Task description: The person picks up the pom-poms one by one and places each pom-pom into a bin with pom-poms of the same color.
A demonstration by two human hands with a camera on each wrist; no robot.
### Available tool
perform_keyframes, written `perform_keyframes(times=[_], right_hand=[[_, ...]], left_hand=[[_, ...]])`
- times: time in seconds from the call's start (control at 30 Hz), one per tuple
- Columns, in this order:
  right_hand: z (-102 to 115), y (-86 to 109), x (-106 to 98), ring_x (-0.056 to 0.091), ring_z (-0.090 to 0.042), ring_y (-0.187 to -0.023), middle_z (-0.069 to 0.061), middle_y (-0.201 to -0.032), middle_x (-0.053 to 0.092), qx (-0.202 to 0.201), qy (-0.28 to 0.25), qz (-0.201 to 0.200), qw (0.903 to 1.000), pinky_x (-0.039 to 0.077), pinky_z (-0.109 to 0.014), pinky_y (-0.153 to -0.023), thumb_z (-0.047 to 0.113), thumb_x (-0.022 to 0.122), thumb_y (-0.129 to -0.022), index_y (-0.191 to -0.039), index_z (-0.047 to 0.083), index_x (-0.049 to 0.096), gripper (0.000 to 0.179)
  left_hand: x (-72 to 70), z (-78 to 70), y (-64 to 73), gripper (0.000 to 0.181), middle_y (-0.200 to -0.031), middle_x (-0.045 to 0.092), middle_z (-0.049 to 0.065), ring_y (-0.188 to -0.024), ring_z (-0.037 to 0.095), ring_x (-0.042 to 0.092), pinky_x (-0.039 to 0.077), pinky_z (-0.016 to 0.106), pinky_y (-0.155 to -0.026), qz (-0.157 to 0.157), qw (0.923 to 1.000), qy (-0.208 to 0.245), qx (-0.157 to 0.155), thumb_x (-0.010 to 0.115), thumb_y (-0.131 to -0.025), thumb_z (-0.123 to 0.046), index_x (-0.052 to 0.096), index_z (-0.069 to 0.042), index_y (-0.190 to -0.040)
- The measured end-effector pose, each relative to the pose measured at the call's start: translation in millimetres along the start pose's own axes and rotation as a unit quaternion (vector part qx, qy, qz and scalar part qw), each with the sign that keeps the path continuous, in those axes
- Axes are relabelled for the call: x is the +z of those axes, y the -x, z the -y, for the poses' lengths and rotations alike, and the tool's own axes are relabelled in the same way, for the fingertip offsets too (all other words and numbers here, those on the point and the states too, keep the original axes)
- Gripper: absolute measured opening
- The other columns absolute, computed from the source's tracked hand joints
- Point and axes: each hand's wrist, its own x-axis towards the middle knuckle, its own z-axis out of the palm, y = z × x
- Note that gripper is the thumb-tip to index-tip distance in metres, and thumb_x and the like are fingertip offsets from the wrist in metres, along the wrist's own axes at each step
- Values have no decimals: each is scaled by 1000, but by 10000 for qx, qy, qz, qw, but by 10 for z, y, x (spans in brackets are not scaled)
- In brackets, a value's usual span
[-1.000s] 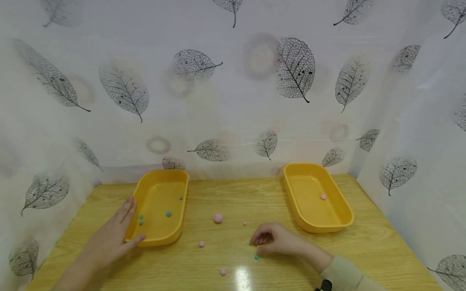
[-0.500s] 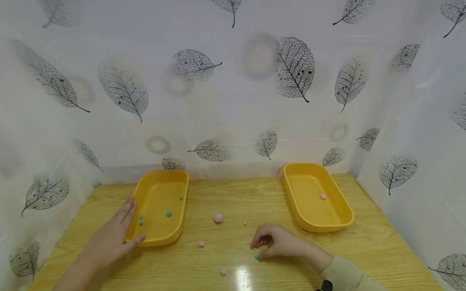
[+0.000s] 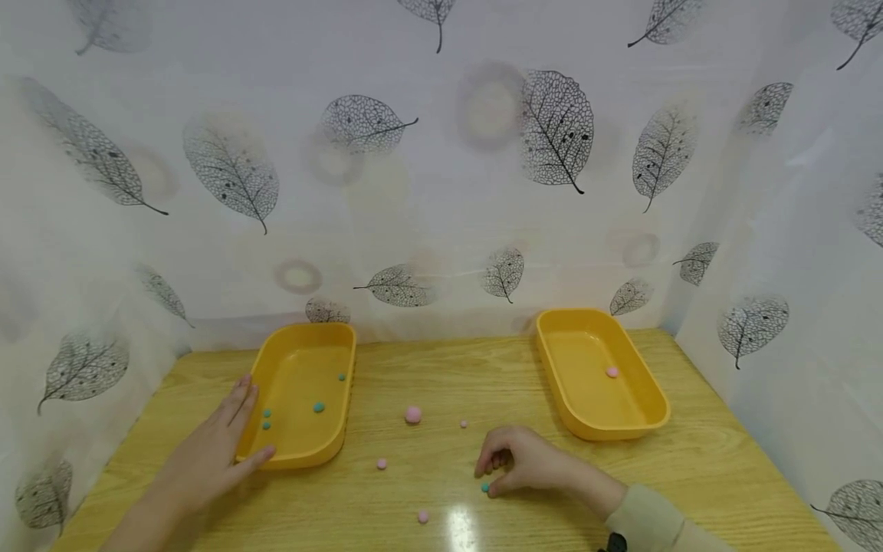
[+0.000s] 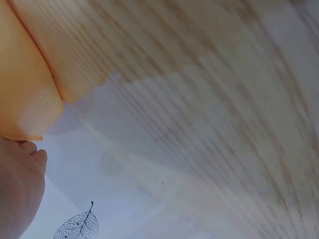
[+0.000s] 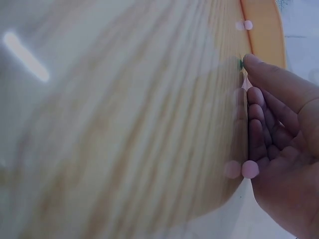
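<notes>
**Left hand (image 3: pixel 205 454) on the left tray (image 3: pixel 303 360), right hand (image 3: pixel 530 460) at a loose teal ball (image 3: pixel 486 487)**

At the far left, the left hand rests against the yellow left tray, its fingers nearly straight along the outer side and its thumb spread wide across the near corner. It pinches nothing. Inside the tray lie four teal balls (image 3: pixel 319 407): two close together near the left wall, a larger one right of the middle and a small one by the right wall.

Next, on the wooden table (image 3: pixel 448 376), come a pink ball (image 3: pixel 382 464), then a bigger pink ball (image 3: pixel 412 415) farther back, a third pink ball (image 3: pixel 423 517) closest to the viewer, and a tiny pink bead (image 3: pixel 464 423).

The loose teal ball sits on the table right of these, at the tip of the right hand's thumb. The right hand's fingers are bent, with a narrow gap between index finger and thumb; the ball is not gripped between them.

Farther right stands the yellow right tray (image 3: pixel 576 368), holding one pink piece (image 3: pixel 612 372). A pale sleeve (image 3: pixel 645 517) covers the right forearm. Leaf-printed sheeting (image 3: pixel 441 199) hangs behind.
</notes>
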Motion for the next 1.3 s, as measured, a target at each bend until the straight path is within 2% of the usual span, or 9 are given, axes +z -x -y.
perform_keyframes(times=[0.13,0.4,0.77,1.1,1.3], right_hand=[[-5,-7,24,56,7,-81,-8,-86,73,-58,133,-7,9999,56,-17,-71,9,91,-81,-95,9,81,17],[17,-8,30,56,7,-80,-4,-85,74,-19,290,16,9996,56,-16,-70,7,92,-80,-93,10,81,16],[32,-14,26,57,8,-78,-3,-85,76,88,321,7,9994,56,-16,-69,9,92,-81,-92,11,83,14],[59,-26,27,57,8,-77,-1,-84,75,15,518,-21,9987,56,-15,-67,10,92,-81,-91,11,83,14],[48,-37,32,56,9,-77,1,-84,75,83,555,13,9984,56,-15,-67,8,92,-81,-91,12,83,14]], left_hand=[[5,0,8,98,-173,17,32,-166,35,10,-17,3,-116,-14,10000,0,12,69,-100,-49,26,13,-162],[30,5,16,98,-178,4,21,-166,34,9,-17,4,-118,-8,10000,-5,25,69,-100,-49,24,12,-163],[32,-9,14,98,-177,6,22,-167,29,5,-17,3,-117,12,10000,-46,23,69,-100,-50,27,13,-162],[32,2,8,98,-178,4,21,-167,27,4,-16,4,-119,-76,9999,-93,76,70,-100,-49,24,12,-163],[15,4,6,98,-178,1,19,-167,28,3,-17,4,-118,-15,10000,-40,35,69,-101,-48,22,11,-164]])
